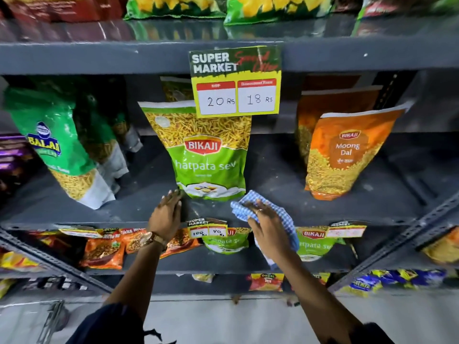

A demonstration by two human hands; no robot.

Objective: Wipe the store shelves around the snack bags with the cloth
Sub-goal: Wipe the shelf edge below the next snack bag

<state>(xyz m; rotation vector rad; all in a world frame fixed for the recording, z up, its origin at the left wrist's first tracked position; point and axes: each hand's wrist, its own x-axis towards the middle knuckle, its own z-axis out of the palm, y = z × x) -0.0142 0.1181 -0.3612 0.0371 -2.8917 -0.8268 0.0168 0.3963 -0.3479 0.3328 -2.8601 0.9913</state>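
Two bare forearms, dark sleeves at the elbows, reaching up from the bottom edge to the dark grey metal shelf (323,207).

Left hand (166,214): palm down on the shelf surface near the front lip, fingers spread and extended, nothing gripped. Fingertips (173,196) at the lower left corner of the green Bikaji chatpata sev bag (206,155); actual contact not determinable. Gold wristwatch (151,239) on the wrist.

Right hand (267,220): pressed flat onto the blue-and-white checked cloth (250,201), fingers extended over it, not curled. Ring on one finger. Cloth bunched under the palm, projecting forward of the fingertips toward the bag base and trailing down past the shelf lip beside the wrist. Cloth position: on the shelf, just in front of the lower right corner of the green bag, between that bag and the front edge.

Orange Bikaji moong dal bag (347,155): upright, right of the cloth, well apart. Green Balaji bag (49,145): tilted, left side of the same shelf. Yellow-and-green price tag (236,83), marked 20 Rs and 18 Rs, hanging from the shelf above, overlapping the top of the green bag.
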